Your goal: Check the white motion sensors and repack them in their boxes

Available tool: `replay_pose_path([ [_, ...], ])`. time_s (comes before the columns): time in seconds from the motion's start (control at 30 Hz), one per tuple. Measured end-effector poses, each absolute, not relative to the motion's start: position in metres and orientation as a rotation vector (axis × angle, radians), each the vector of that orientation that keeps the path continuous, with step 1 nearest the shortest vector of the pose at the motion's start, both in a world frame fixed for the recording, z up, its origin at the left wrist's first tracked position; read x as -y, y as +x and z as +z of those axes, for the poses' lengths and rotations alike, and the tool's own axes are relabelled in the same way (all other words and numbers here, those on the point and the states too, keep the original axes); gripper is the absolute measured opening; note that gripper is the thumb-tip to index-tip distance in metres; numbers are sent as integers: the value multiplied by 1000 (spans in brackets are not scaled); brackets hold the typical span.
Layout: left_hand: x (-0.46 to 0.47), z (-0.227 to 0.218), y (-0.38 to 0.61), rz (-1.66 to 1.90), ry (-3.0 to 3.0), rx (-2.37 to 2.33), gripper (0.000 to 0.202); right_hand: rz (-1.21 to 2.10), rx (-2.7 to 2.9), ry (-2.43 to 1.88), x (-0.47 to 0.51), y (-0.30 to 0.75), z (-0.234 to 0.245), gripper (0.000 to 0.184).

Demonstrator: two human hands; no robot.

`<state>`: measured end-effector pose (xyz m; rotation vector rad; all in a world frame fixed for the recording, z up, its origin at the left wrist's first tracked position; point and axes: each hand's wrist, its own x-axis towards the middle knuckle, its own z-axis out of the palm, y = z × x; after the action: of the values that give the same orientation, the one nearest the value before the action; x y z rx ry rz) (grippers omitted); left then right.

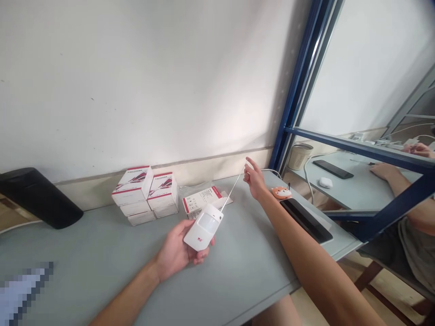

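My left hand (178, 248) is closed around a white motion sensor (203, 228) with a clear window and a small red mark on its face. A thin metal antenna (233, 189) stretches from the sensor's top corner, up and to the right. At its far tip is my right hand (254, 178), fingers pinched on the antenna's end and the index finger pointing outward. Just behind the sensor lies a white and red box (204, 199) on a clear plastic bag.
Several stacked white and red boxes (136, 188) stand against the wall. A black rounded object (41, 194) is at the far left. On the right are an orange animal-faced item (281, 193), a black tablet-like device (306, 219) and a blue metal frame (288, 104); beyond it, another person sits.
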<state>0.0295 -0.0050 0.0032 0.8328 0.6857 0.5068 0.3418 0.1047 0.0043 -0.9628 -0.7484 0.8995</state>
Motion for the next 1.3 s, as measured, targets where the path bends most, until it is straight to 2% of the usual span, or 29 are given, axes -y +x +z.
replay_pose_path([
  [0.2,11,6,33,562,855,-713,45,765,836,-1072,-103,340,2,56],
  [0.47,18,13,36,744,781,-769,41,725,1251,-1118,-85,294,6,27],
  [0.7,20,8,37,978,723,-728,38,818,1604,-1061,-59,243,0,24],
  [0.83,22,10,39,1026,723,-704,39,731,1749,-1068,-50,240,8,30],
  [1.03,22,9,42,1059,681,-738,37,242,1822,-1384,-56,253,10,49],
  [1.1,21,6,42,1067,662,-754,37,276,1835,-1449,-62,258,8,51],
  [1.3,16,4,41,1051,647,-745,38,706,1749,-1422,-80,268,1,61],
])
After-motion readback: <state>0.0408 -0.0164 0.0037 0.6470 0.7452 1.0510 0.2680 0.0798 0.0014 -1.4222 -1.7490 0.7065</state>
